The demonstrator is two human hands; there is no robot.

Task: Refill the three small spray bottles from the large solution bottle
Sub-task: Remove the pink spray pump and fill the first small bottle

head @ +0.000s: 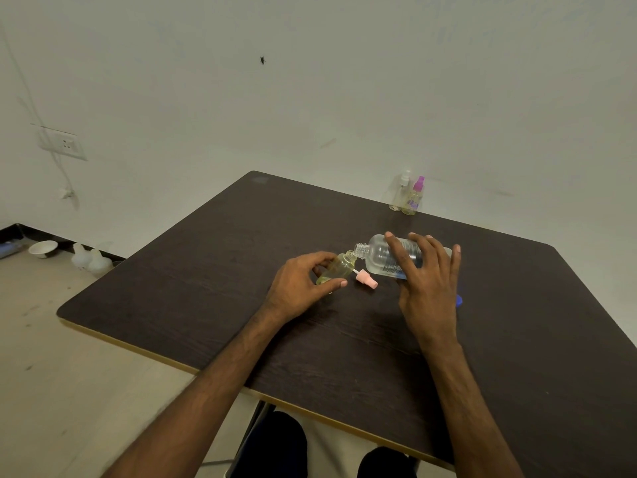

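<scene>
My left hand [299, 288] holds a small spray bottle [339, 267] with yellowish liquid, uncapped and tilted, its neck up to the right. My right hand [425, 281] grips the large clear solution bottle [382, 255], tipped almost flat with its open neck at the small bottle's mouth. The small bottle's pink spray cap [367, 280] lies on the dark table [206, 288] between my hands. Two more small spray bottles stand at the table's far edge: one with a white top [400, 193] and one with a purple top [413, 198].
A blue cap [458, 300] peeks out just right of my right hand. On the floor at left are a white bowl [43, 249] and pale plastic bottles [90, 260]. A wall socket [63, 144] with a dangling cable is on the left wall.
</scene>
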